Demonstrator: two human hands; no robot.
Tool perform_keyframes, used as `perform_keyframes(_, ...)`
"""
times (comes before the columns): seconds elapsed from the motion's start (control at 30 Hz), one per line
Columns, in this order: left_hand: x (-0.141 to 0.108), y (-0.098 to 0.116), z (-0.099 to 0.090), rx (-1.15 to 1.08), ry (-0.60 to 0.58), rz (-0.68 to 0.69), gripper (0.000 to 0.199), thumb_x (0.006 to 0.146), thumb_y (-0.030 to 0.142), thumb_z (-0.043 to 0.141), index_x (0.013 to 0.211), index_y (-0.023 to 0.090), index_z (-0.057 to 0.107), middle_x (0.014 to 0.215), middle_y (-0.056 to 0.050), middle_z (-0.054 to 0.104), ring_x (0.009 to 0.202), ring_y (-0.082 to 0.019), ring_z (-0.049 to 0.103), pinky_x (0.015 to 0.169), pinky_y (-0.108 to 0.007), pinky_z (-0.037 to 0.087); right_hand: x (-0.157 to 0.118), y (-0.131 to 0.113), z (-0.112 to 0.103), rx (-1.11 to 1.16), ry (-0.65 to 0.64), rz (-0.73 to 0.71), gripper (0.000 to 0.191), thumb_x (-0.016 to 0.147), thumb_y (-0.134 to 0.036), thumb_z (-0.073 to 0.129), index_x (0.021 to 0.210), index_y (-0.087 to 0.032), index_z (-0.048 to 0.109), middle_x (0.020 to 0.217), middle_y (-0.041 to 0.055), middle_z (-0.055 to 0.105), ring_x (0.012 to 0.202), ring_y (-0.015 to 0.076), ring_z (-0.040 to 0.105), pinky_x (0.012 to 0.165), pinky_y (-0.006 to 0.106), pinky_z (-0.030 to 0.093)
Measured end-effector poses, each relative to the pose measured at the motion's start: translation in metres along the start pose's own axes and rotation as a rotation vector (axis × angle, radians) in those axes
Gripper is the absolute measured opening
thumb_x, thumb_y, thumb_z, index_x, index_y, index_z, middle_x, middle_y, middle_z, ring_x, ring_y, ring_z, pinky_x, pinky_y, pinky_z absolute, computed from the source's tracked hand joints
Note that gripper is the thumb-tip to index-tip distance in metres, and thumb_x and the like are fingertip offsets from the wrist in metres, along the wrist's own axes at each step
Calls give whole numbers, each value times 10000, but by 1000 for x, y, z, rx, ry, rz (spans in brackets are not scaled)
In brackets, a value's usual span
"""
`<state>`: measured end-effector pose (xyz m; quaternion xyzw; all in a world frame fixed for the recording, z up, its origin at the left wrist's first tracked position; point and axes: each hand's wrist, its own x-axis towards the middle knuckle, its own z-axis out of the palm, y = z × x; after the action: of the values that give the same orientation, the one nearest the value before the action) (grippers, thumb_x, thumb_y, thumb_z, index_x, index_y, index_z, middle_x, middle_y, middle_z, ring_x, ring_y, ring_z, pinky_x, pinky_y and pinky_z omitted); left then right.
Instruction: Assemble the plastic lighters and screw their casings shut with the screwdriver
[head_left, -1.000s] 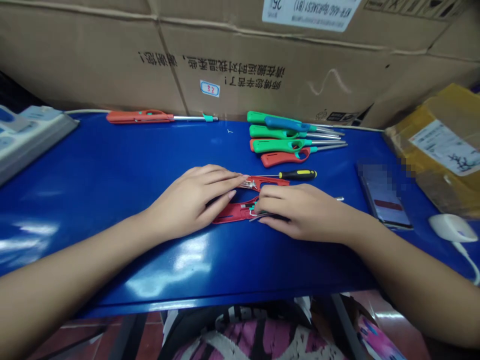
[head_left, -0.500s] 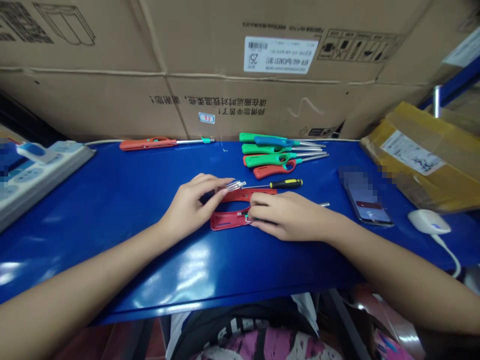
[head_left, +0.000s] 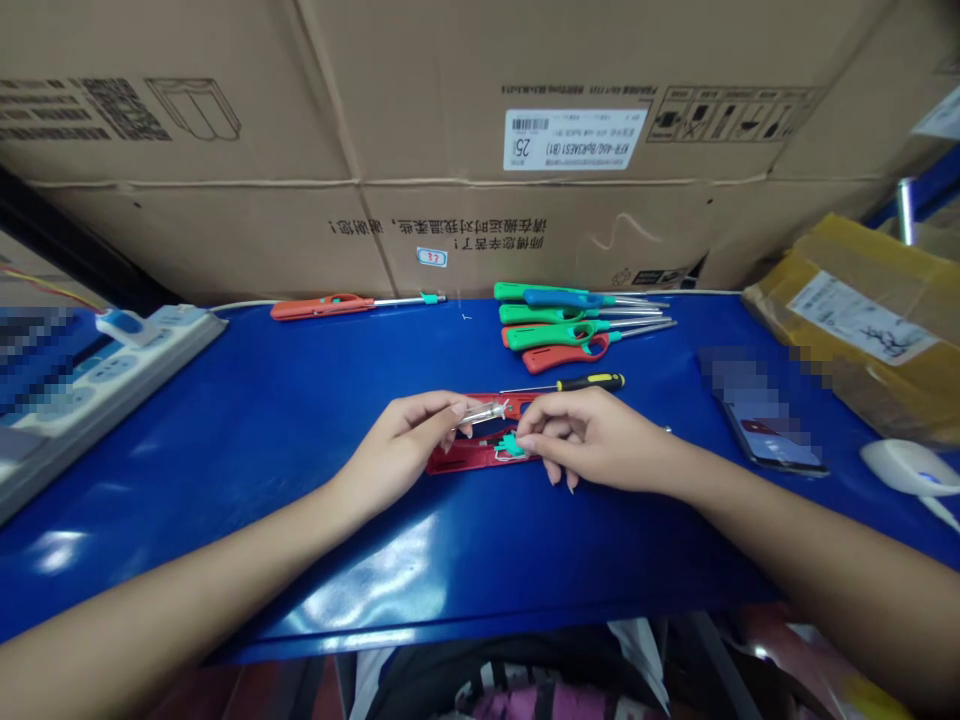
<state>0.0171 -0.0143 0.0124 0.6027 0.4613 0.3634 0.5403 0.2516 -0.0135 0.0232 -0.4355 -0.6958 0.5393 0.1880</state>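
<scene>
My left hand (head_left: 401, 440) is closed in a pinch around a small clear fuel tank (head_left: 484, 412) with a fitting at its right end. Close beside it, the fingertips of my right hand (head_left: 592, 435) grip a green plastic trigger (head_left: 511, 446) over the open lower half of a red lighter casing (head_left: 454, 460). A thin white piece shows by the trigger. Behind lies the other red casing half (head_left: 514, 402), partly covered by both hands. A screwdriver (head_left: 592, 382) with a black and yellow handle rests just beyond it.
Several green, red and blue lighters (head_left: 559, 335) lie piled at the back; an orange lighter (head_left: 322, 307) lies to their left. A power strip (head_left: 142, 360) borders the left. On the right are a phone (head_left: 772, 430), a white charger (head_left: 911, 467) and a taped parcel (head_left: 862, 310). Cardboard (head_left: 420, 130) walls the back.
My right hand has lifted slightly and now pinches the green trigger, which is in plain sight. My left hand has brought the clear tank closer to it. The whole view has shifted a little.
</scene>
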Motion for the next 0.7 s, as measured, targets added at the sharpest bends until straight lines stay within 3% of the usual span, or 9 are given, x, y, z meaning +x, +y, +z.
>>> perform_keyframes(0.3,0,-1,0,84,-22,22,304,890,419,597,878,148,734,700,2,572,588,-118,474,575,-251,390,-1,7,2,-16,-1,-5,198,969,-377,562,929,-188,605,568,-48,578,454,86,537,414,191,482)
perform_keyframes(0.7,-1,1,1,127,-31,40,288,894,393,586,864,147,734,673,8,576,607,-126,484,598,-259,396,0,8,2,-3,5,-18,142,965,-305,571,881,-192,586,557,-62,561,448,71,530,402,168,483)
